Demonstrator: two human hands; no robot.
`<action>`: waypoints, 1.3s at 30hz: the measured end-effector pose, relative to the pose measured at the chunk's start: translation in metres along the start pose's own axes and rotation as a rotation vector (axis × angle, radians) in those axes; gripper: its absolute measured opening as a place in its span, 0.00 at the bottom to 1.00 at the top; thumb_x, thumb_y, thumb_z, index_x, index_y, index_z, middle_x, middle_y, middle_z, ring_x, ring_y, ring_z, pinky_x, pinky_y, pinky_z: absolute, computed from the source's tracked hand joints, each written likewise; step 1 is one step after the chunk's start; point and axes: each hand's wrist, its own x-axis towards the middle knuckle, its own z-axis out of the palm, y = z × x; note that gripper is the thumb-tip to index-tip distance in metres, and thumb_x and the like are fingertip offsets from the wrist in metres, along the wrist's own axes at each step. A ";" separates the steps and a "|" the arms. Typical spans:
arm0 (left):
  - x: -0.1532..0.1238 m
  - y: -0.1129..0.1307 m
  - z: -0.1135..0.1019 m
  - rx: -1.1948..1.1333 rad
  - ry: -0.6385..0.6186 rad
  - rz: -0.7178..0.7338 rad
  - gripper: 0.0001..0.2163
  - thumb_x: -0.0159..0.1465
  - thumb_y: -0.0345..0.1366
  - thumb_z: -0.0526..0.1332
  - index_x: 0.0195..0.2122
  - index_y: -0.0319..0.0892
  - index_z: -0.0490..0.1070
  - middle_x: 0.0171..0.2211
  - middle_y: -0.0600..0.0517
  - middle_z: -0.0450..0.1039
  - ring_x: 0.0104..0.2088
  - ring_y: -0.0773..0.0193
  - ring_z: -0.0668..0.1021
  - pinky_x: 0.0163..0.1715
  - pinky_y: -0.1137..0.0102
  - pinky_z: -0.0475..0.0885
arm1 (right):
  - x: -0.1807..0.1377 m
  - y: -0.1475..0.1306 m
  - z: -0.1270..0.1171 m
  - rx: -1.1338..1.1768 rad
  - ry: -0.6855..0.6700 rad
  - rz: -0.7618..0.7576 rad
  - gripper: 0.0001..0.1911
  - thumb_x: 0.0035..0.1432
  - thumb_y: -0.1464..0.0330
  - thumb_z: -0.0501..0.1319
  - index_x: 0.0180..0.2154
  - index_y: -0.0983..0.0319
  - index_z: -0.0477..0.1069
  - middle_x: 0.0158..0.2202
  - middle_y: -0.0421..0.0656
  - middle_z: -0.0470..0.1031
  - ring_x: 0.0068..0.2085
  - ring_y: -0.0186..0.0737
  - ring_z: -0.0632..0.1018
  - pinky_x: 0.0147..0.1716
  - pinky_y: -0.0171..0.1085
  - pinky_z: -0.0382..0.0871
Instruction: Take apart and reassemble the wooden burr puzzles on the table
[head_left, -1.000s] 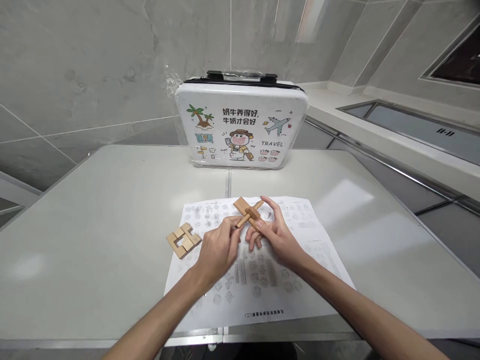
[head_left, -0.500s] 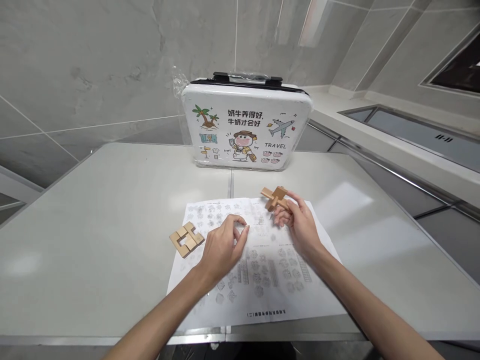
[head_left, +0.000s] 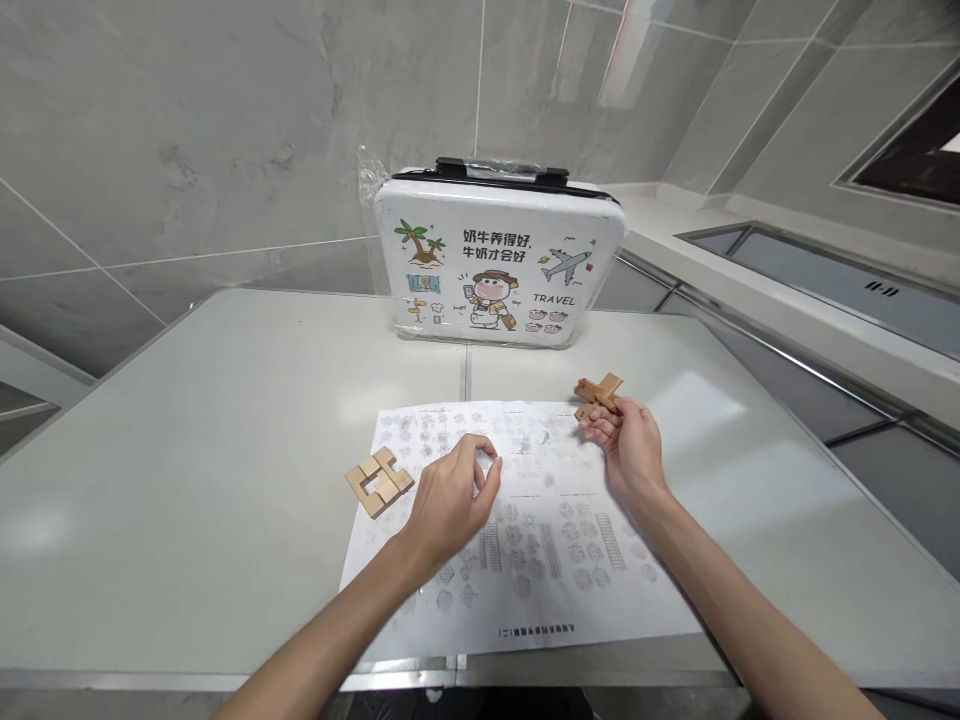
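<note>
My right hand [head_left: 631, 445] holds an assembled cluster of crossed wooden puzzle pieces [head_left: 600, 392] above the far right part of a printed sheet [head_left: 555, 630]. Its fingers curl under the cluster, and the palm is partly turned up. Over the middle of the sheet, my left hand [head_left: 454, 495] is closed in a ring, thumb and forefinger tips together with nothing visible between them. To its left, several wooden puzzle pieces [head_left: 364, 468] lie flat, set together around a small gap. They rest partly on the sheet's left edge. Small puzzle drawings cover the paper.
A white suitcase [head_left: 517, 215] with cartoon prints and clear plastic wrap stands upright at the back of the pale table [head_left: 225, 480]. Behind it rises a grey tiled wall [head_left: 247, 120]. A seam [head_left: 468, 372] divides the table, and a ledge [head_left: 795, 290] runs along the right.
My right hand has moved right with the wooden cluster and turned it to a different angle. My left hand keeps nearly the same pose. The view has shifted slightly.
</note>
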 end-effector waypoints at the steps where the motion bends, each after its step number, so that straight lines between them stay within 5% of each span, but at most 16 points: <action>1: 0.000 0.000 0.000 0.001 -0.002 0.002 0.05 0.75 0.38 0.56 0.47 0.44 0.68 0.23 0.58 0.70 0.22 0.65 0.74 0.22 0.71 0.65 | 0.000 0.000 -0.001 0.003 -0.008 0.002 0.13 0.58 0.63 0.67 0.36 0.58 0.62 0.26 0.40 0.77 0.26 0.39 0.80 0.20 0.32 0.74; 7: 0.001 -0.001 -0.001 -0.001 -0.002 0.016 0.05 0.75 0.38 0.55 0.47 0.44 0.67 0.23 0.58 0.69 0.22 0.65 0.74 0.22 0.70 0.65 | 0.001 0.002 -0.003 0.016 -0.027 0.011 0.12 0.62 0.59 0.64 0.37 0.61 0.67 0.29 0.44 0.79 0.28 0.39 0.81 0.20 0.31 0.74; 13: 0.001 -0.002 0.001 0.045 0.006 0.073 0.04 0.76 0.36 0.56 0.46 0.45 0.68 0.24 0.58 0.70 0.23 0.65 0.73 0.23 0.70 0.66 | -0.017 -0.003 0.008 -0.062 0.007 -0.036 0.20 0.63 0.51 0.66 0.43 0.56 0.63 0.23 0.34 0.74 0.20 0.38 0.79 0.13 0.30 0.63; 17: 0.000 0.001 -0.006 0.115 0.015 0.192 0.04 0.76 0.32 0.55 0.42 0.45 0.67 0.32 0.54 0.76 0.27 0.65 0.75 0.26 0.69 0.67 | -0.037 -0.002 0.020 -0.166 -0.137 -0.118 0.17 0.68 0.52 0.63 0.49 0.54 0.63 0.23 0.33 0.75 0.17 0.36 0.76 0.15 0.32 0.65; 21: -0.009 0.001 -0.032 0.237 0.014 0.259 0.04 0.74 0.32 0.59 0.49 0.45 0.68 0.41 0.49 0.78 0.42 0.56 0.79 0.40 0.62 0.74 | -0.051 0.006 0.025 -0.312 -0.355 -0.100 0.14 0.74 0.53 0.57 0.50 0.55 0.64 0.23 0.34 0.75 0.18 0.37 0.74 0.18 0.34 0.65; 28: -0.043 -0.030 -0.081 0.485 0.172 -0.010 0.26 0.70 0.50 0.65 0.64 0.45 0.63 0.62 0.37 0.68 0.60 0.37 0.72 0.54 0.44 0.72 | -0.054 0.018 0.018 -0.683 -0.704 -0.231 0.09 0.77 0.61 0.51 0.50 0.56 0.66 0.26 0.36 0.75 0.23 0.39 0.75 0.27 0.38 0.70; 39: -0.054 -0.051 -0.100 0.378 0.100 -0.245 0.30 0.67 0.58 0.65 0.62 0.44 0.65 0.52 0.41 0.77 0.49 0.44 0.80 0.43 0.53 0.80 | -0.052 0.020 0.017 -0.823 -0.826 -0.338 0.10 0.76 0.67 0.48 0.53 0.56 0.64 0.26 0.35 0.75 0.22 0.36 0.72 0.25 0.35 0.63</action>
